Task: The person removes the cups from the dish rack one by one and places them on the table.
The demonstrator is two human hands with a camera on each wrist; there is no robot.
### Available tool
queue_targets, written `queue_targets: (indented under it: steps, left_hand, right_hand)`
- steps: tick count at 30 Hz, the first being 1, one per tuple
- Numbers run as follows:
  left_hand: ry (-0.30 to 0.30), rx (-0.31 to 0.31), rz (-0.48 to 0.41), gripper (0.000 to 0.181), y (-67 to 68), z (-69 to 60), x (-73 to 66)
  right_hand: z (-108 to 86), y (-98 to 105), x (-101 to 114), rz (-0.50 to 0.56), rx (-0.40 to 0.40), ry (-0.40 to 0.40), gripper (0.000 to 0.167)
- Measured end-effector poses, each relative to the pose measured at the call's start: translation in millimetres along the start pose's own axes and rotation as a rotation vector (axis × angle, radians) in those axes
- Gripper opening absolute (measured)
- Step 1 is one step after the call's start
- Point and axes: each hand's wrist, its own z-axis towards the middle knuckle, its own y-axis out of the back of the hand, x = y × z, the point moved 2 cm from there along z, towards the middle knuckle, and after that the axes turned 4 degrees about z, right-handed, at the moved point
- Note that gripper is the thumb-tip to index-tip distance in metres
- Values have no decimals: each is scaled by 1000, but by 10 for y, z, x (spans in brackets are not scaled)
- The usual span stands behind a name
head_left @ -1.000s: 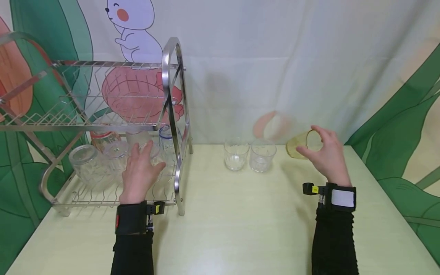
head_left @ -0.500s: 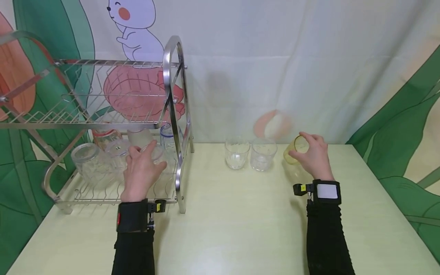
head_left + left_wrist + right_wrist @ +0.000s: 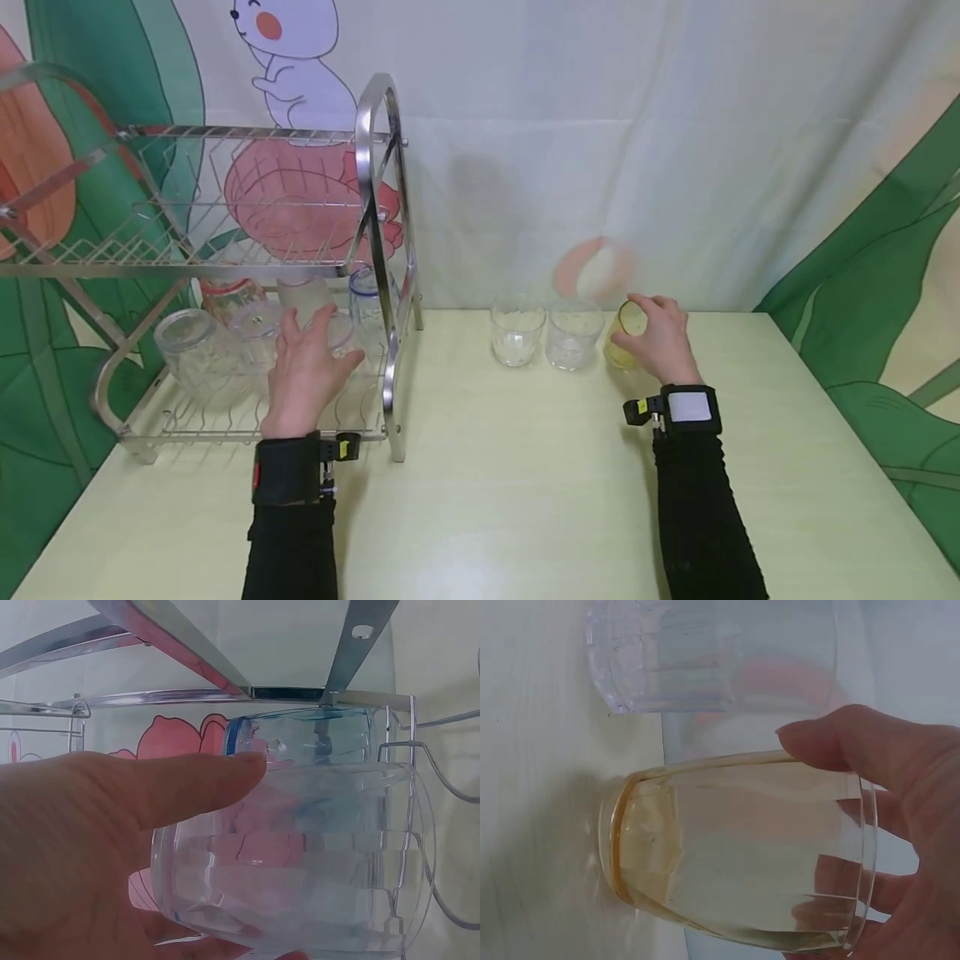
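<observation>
Right hand [image 3: 660, 337]: thumb and fingers hold an amber, see-through tumbler [image 3: 735, 840] near its rim, probably to leave the base free. Base lies below the fingers; contact with the pale table [image 3: 487, 500] unclear. Just past the thumb, an upright colourless ribbed tumbler [image 3: 574, 337]. Left hand [image 3: 306, 375]: thumb and fingers curve round a colourless see-through tumbler [image 3: 300, 877], inverted on a silver metal rack [image 3: 365, 150], perhaps for draining.

Black sleeves [image 3: 291, 550]; black wristbands [image 3: 287, 473], the right bearing a white panel [image 3: 689, 407]; yellow-marked cameras [image 3: 346, 448].
</observation>
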Motion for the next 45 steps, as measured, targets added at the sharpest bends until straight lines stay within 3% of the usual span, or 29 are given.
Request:
queue_targets:
  steps: [7,15,36,45]
  left_hand:
    - [-11,30,26,84,11,9,-2]
    - [-18,47,30,78,16,-7,0]
    - [-12,-42,31,72,61,-51,13]
    - [13,-42,41,73,118,-56,-6]
  right_hand:
    - [85,-49,-28,7,13,5,68]
    - [124,-80,-8,-3,64,-9,66]
    - [134,-103,64,-25,94,-39,68]
    - [84,22,55,-39,151,-29,83]
